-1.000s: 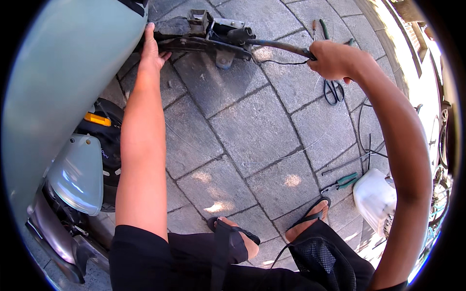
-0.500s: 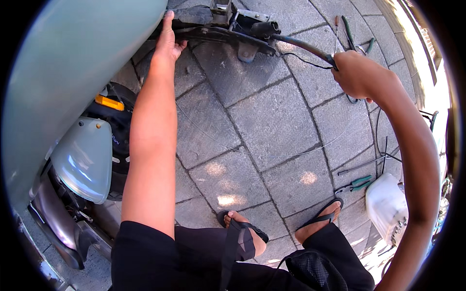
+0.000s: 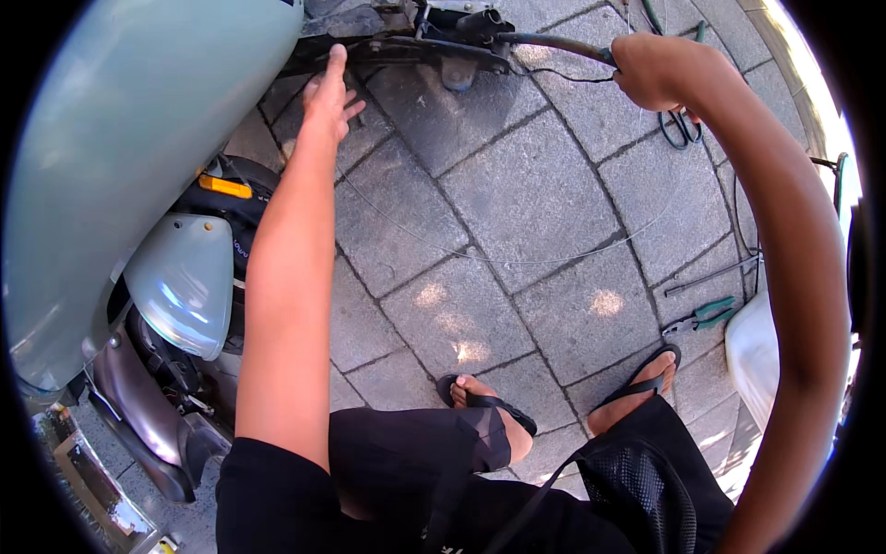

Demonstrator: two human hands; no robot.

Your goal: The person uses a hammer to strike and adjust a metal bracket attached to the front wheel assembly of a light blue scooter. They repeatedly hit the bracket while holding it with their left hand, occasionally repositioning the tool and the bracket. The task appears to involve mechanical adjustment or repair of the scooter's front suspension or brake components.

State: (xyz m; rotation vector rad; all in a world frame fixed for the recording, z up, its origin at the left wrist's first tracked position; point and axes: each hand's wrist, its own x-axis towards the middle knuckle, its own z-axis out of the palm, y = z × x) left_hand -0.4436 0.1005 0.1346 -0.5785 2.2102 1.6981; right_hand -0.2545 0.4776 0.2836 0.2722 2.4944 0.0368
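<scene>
A bluish-grey, scooter-like body panel (image 3: 157, 120) fills the upper left. A dark metal frame (image 3: 392, 49) sticks out from its far end. My left hand (image 3: 330, 100) is at the near edge of this frame, thumb pointing up and fingers apart; whether the thumb touches the metal I cannot tell. From the frame's right end runs a dark tube (image 3: 558, 43), and my right hand (image 3: 657, 69) is closed around its outer end. A thin black cable (image 3: 572, 78) hangs beneath the tube. A fine wire (image 3: 517, 262) curves over the paving below both hands.
Scissors (image 3: 680, 129) lie just below my right hand. Green-handled pliers (image 3: 706, 316) and a thin metal rod (image 3: 706, 276) rest on the stone paving (image 3: 526, 185) at right, beside a white container (image 3: 755, 355). An orange lamp (image 3: 224, 186) and a bluish-grey cover (image 3: 185, 282) are at left.
My left hand has come down off the frame toward me, its fingers more spread. My right hand has moved the tube's end slightly farther away. The whole view has shifted a little.
</scene>
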